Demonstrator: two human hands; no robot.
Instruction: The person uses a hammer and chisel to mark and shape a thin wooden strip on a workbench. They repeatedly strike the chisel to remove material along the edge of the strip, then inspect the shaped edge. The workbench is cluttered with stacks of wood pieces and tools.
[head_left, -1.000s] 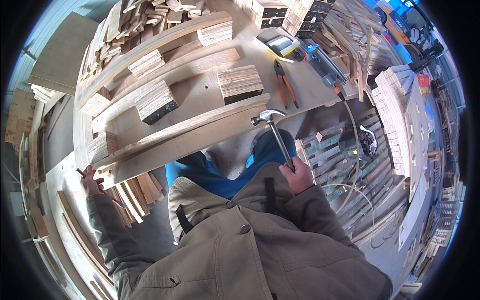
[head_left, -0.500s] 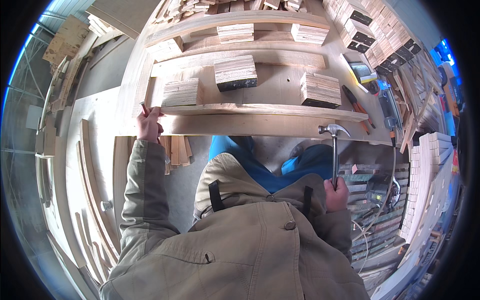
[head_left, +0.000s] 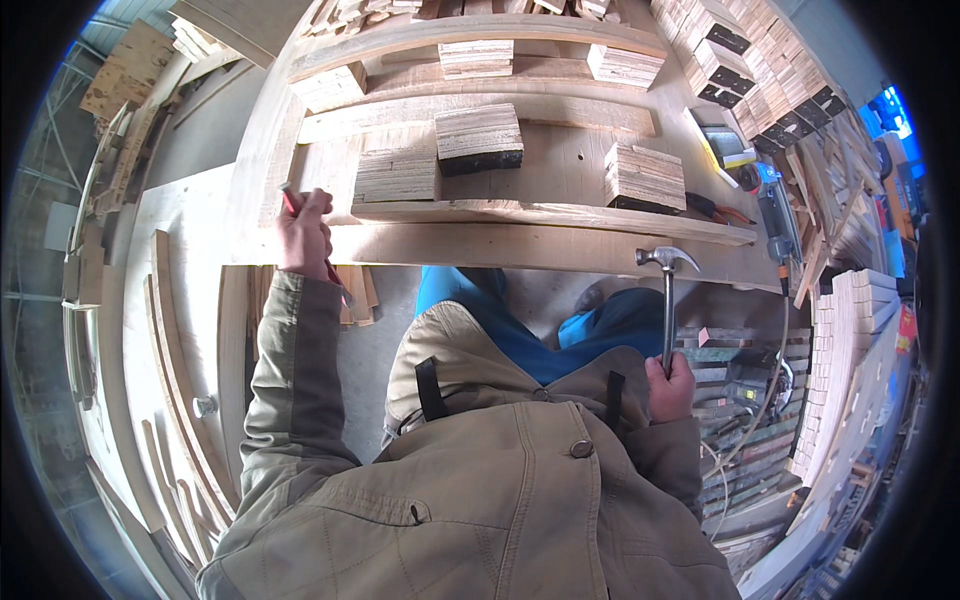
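Observation:
My left hand [head_left: 304, 235] is closed around a slim red stick-like tool [head_left: 291, 200] at the left front of the workbench [head_left: 560, 248]; its exact kind I cannot make out. Just right of that hand, a long narrow wooden slat [head_left: 540, 214] runs along the bench's near side. Behind the slat sit a left wooden block [head_left: 397, 176] and a right block [head_left: 645, 176]. A middle block [head_left: 478, 137] with a black face touches or nearly touches the left one. My right hand [head_left: 671, 388] grips a claw hammer [head_left: 669, 300] upright by its handle, head up, before the bench edge.
Farther back lie more boards [head_left: 480, 35] and blocks. At the right are pliers [head_left: 720, 209], a corded power tool [head_left: 774, 215] and stacked wooden blocks [head_left: 730, 65]. Long strips [head_left: 170, 340] lie on a panel at the left. A slatted pallet [head_left: 750, 450] is low right.
The slat and the left block have shifted right, the block up to the middle one; the slat now covers more of the pliers. My left hand has come off the slat's end. The hammer stays put.

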